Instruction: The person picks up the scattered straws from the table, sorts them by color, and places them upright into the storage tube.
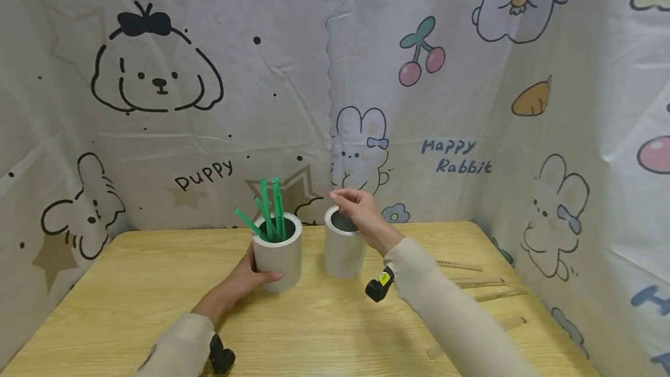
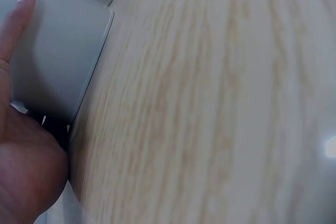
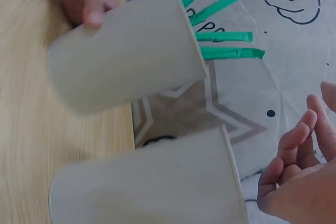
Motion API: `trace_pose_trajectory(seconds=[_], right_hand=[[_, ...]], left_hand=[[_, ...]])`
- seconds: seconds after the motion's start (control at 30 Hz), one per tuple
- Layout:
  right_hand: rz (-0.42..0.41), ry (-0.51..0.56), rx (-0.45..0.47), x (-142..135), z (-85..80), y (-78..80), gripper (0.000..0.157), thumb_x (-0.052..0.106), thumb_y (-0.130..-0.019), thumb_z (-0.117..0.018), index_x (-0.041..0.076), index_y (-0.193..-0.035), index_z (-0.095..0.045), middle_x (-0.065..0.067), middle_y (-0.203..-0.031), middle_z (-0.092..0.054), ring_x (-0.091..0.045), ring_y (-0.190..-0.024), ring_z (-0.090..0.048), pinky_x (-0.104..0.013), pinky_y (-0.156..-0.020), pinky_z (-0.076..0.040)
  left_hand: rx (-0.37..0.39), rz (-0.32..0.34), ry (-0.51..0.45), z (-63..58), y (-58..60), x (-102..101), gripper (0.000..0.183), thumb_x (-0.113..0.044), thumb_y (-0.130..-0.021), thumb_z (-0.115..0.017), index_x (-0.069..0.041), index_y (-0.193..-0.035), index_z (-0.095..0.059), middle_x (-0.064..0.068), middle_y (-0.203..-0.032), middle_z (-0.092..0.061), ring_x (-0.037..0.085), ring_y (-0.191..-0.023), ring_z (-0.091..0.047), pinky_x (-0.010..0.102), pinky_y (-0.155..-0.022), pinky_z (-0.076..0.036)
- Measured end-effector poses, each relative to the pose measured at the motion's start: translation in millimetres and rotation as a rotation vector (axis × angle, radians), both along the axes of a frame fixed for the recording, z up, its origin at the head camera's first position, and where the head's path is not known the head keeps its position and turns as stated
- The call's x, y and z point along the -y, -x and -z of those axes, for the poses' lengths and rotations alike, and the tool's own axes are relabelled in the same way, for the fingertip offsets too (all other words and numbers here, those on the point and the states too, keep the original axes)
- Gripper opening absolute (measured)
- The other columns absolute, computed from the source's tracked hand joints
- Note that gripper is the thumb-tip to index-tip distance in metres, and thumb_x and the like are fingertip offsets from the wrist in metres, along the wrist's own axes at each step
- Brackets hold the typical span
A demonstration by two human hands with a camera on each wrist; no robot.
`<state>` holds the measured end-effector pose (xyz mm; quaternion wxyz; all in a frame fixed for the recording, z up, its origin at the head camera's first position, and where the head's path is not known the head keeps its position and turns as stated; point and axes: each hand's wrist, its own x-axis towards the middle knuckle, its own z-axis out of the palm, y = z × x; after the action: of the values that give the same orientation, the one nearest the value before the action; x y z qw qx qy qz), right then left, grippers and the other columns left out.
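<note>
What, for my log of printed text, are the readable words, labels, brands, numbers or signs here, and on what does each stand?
"puppy": fabric backdrop, left of centre.
"Happy Rabbit": same backdrop, right of centre.
Blue lettering at the backdrop's right edge: cut off, unreadable.
Print on the beige strips: too small to read.
Yellow label on the right wrist's black device: too small to read.

green sticks, off-white cups, yellow wood-grained table, cream sleeves, white cartoon-printed backdrop

In the head view, the seven-o'clock cup and six-o'clock cup looked smooth and matt, the green strips papery, the tabletop wood-grained and faintly glossy, the printed backdrop wrinkled, like cloth.
</note>
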<state>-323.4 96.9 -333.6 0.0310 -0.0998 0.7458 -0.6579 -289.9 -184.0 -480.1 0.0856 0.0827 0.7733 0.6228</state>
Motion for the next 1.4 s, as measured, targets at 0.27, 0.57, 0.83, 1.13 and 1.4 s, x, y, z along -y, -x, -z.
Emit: trace_pose_trajectory(seconds=[0.27, 0.57, 0.83, 1.13, 1.4], right_hand=[[-0.077, -0.087, -0.004, -20.7, 1.1, -12.2, 0.033, 0.024, -0.100, -0.064, 0.000, -0.122, -0.067, -0.006, -0.114, -0.068, -0.025, -0.103, -0.057, -0.037, -0.096, -0.047], [-0.142, -0.119, -0.030, -35.5, 4.2, -21.7, 0.033, 0.020, -0.102, -0.060, -0.005, -0.123, -0.065, -0.017, -0.123, -0.066, -0.029, -0.111, -0.057, -0.034, -0.095, -0.048], [-0.135, -0.155, -0.065, -46.7, 6.7, -26.1, 0.034, 0.019, -0.102, -0.061, -0.009, -0.121, -0.064, -0.009, -0.112, -0.071, -0.022, -0.096, -0.058, -0.031, -0.092, -0.048], [-0.162, -0.201, -0.085, -61.0, 9.8, -31.6, 0.036, 0.023, -0.102, -0.061, -0.008, -0.122, -0.065, -0.009, -0.115, -0.070, -0.019, -0.100, -0.057, -0.032, -0.090, -0.047], [-0.160, -0.260, -0.116, -75.4, 15.8, -35.6, 0.034, 0.021, -0.104, -0.058, -0.007, -0.120, -0.066, -0.014, -0.110, -0.067, -0.021, -0.090, -0.053, -0.030, -0.083, -0.044]], left_hand=[[0.019, -0.012, 0.027, -3.1, -3.1, -0.7, 0.110, -0.025, -0.087, -0.080, -0.013, -0.162, -0.002, 0.020, -0.166, -0.021, 0.042, -0.153, -0.023, 0.061, -0.125, -0.019], [0.033, -0.015, 0.057, -2.9, -2.2, -0.2, 0.112, -0.031, -0.087, -0.081, -0.014, -0.162, 0.000, 0.020, -0.167, -0.019, 0.044, -0.155, -0.019, 0.063, -0.125, -0.018], [0.017, -0.019, 0.079, -4.2, -2.3, -1.4, 0.113, -0.031, -0.087, -0.081, -0.013, -0.163, 0.001, 0.021, -0.166, -0.020, 0.045, -0.153, -0.022, 0.064, -0.123, -0.021], [-0.013, -0.026, 0.114, -6.3, -2.4, 2.4, 0.114, -0.030, -0.085, -0.081, -0.012, -0.162, 0.000, 0.022, -0.166, -0.019, 0.047, -0.152, -0.021, 0.067, -0.121, -0.023], [-0.048, -0.006, 0.112, -13.4, -11.0, 4.0, 0.111, -0.029, -0.085, -0.081, -0.016, -0.162, -0.001, 0.023, -0.166, -0.019, 0.047, -0.153, -0.019, 0.069, -0.121, -0.020]])
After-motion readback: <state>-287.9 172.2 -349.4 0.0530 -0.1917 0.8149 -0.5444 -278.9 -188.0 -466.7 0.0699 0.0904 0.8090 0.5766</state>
